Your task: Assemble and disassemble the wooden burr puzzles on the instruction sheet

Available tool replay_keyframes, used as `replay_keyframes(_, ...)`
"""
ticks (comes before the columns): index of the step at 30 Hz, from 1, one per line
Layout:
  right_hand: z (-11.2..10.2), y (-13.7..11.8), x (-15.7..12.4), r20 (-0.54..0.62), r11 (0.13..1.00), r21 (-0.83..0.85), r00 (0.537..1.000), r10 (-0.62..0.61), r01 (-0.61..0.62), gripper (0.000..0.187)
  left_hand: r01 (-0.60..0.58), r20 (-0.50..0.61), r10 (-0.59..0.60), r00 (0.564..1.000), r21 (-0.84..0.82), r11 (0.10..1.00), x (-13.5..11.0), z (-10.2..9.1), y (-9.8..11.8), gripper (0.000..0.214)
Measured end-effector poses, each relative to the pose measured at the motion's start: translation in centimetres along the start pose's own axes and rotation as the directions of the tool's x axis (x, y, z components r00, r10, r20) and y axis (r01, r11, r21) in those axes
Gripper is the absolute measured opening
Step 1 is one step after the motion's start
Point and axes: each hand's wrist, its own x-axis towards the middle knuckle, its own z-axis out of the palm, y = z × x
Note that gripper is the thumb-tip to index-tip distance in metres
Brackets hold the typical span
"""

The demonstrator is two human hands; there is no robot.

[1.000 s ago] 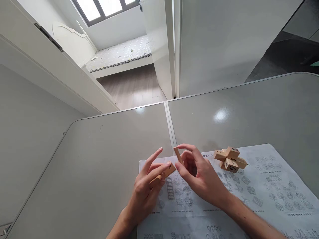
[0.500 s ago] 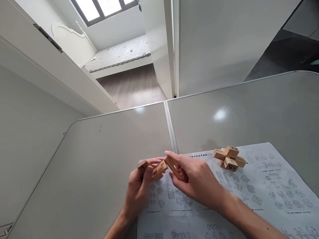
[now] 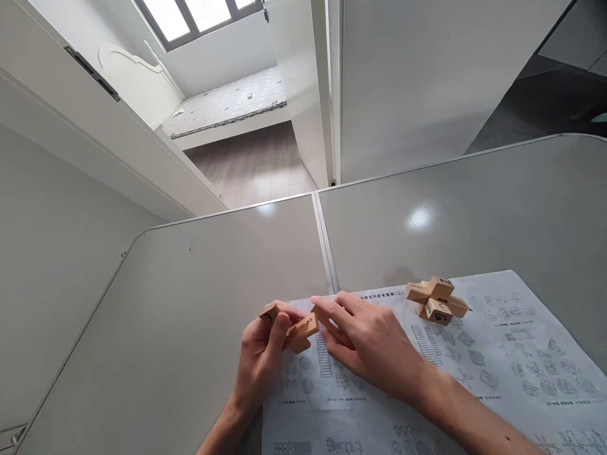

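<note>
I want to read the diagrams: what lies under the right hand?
The printed sheet extends beneath the right hand, which holds a wooden piece; any print directly below is covered.

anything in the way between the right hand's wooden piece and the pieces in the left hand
Nothing visible; the wooden piece in the right hand is close beside the marked wooden pieces in the left hand.

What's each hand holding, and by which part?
The left hand holds wooden blocks between their two marked ends; the right hand holds another block, apparently by its sides, partly hidden.
</note>
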Motion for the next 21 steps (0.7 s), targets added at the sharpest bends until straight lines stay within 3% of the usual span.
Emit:
replay_keyframes(10,-0.1,-0.2,0.0,-0.004,1.0,-0.006,1.0,0.011,-0.011,0.035,0.017,0.022,-0.017,1.0,0.011,1.0,0.0,0.0,0.3,0.05)
replay_keyframes(14,-0.1,-0.1,0.0,-0.019,1.0,0.003,1.0,0.024,-0.024,0.042,0.038,0.006,-0.038,0.999,0.043,0.998,0.0,0.2,0.6,0.052)
replay_keyframes(18,-0.5,-0.2,-0.1,-0.075,0.993,0.118,0.997,0.035,-0.026,0.041,0.038,-0.004,-0.038,0.999,0.078,0.996,0.0,0.3,0.8,0.055)
replay_keyframes(21,-1.0,-0.4,0.1,-0.143,0.97,0.233,0.989,-0.03,0.063,0.028,0.02,0.021,-0.022,1.0,0.091,0.996,0.0,0.4,0.9,0.054)
